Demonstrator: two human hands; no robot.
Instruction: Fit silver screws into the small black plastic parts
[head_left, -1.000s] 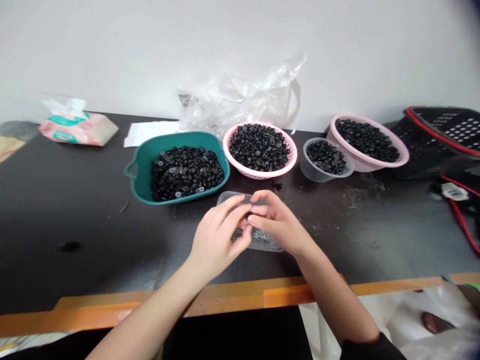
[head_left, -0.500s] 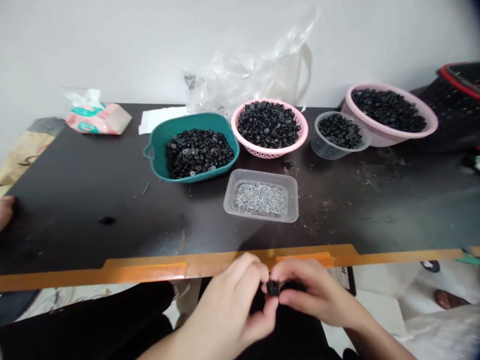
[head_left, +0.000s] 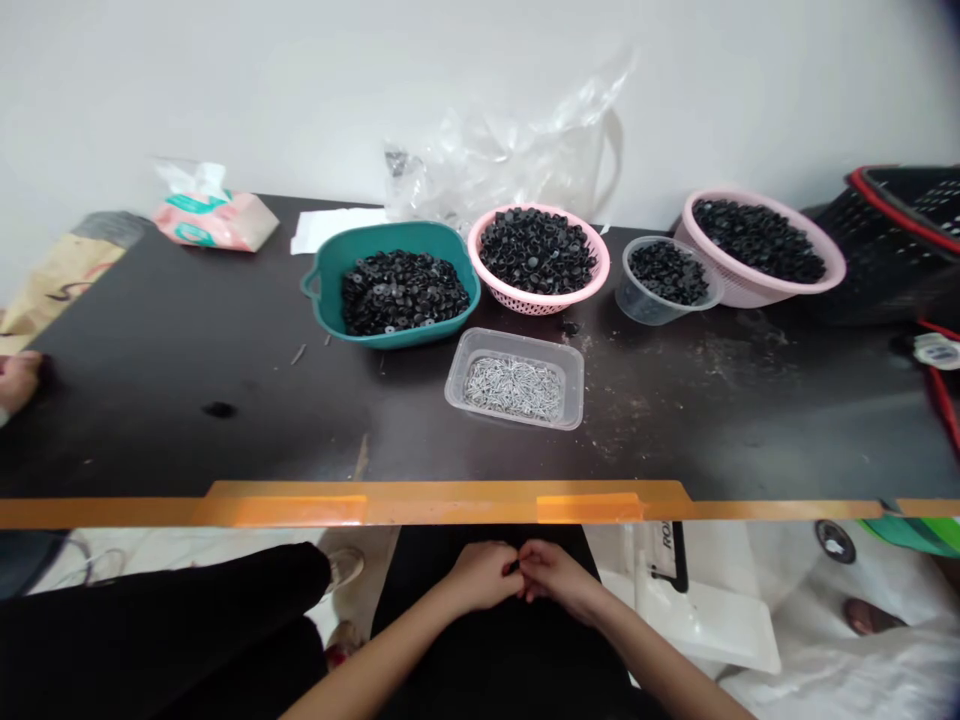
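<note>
Two hands [head_left: 521,580] around one small black plastic piece [head_left: 513,567]

Passage: my hands [head_left: 487,578] can cross the dark tabletop [head_left: 187,450] above the orange edge strip [head_left: 450,503].
Obstacles: plastic tray [head_left: 510,340], then teal basket [head_left: 390,232] and pink basket [head_left: 538,303] behind it.

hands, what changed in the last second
Both hands moved back toward the body, from over the clear plastic tray to beyond the orange table edge, and now sit over the lap. The left hand and right hand pinch a small black piece between them. The tray's small metal pins are now uncovered. The tray, teal basket and pink basket stayed put.
</note>
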